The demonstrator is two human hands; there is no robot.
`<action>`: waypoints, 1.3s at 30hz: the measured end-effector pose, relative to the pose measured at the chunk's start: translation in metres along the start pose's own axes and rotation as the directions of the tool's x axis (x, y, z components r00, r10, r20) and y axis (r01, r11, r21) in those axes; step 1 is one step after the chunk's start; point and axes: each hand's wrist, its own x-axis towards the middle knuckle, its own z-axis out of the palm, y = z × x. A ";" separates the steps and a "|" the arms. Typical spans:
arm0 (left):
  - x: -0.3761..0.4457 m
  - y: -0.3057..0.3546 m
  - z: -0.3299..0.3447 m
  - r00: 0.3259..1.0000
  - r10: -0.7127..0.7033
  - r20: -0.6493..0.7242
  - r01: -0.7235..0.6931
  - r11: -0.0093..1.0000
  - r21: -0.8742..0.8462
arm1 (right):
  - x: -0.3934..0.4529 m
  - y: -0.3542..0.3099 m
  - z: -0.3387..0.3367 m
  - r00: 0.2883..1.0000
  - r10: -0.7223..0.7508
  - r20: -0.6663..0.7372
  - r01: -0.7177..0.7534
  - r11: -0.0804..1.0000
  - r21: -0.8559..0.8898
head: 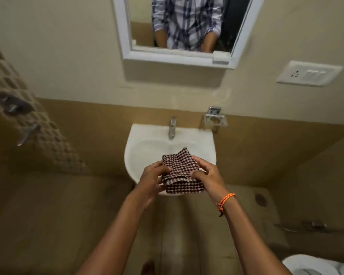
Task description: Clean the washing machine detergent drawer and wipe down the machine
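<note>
Centre frame: left hand and right hand each gripped an edge of the folded checked cloth over the front rim of the basin. Tap shut off. Risk: cloth taken dry would smear detergent residue. Washing machine out of view.

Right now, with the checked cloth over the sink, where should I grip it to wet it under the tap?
Probably by the near folded edge of the checked cloth, one side in each hand, as the left hand and right hand pinch it now. Its loose far corner points toward the tap, so it would likely reach the water first.
</note>
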 end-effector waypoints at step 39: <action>0.230 0.047 0.120 0.781 0.245 -0.574 0.065 0.883 0.465 | 0.296 -0.021 -0.083 0.740 -0.656 0.149 0.484 0.366 -0.795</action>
